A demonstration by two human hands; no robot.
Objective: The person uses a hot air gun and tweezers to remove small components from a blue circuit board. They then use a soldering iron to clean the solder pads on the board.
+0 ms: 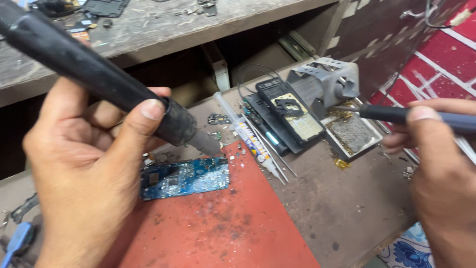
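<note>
My left hand (84, 168) gripping one black hot-air wand (99, 74) above one blue circuit board (186, 178), my right hand (436, 168) clasping one soldering iron (406, 115), one syringe (248, 136).

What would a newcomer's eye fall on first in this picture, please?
Probably the thick black handheld tool gripped in the left hand, its nozzle above the blue circuit board on the red mat. At right, the right hand holds a slim dark soldering iron.

Black hot-air wand (94, 74), thick and cylindrical, slants down from upper left, its grey metal nozzle poised just above the blue circuit board (186, 178); board lies flat on red mat; slim dark-handled soldering iron (411, 117) lies nearly level, tip pointing left toward grey stand.
</note>
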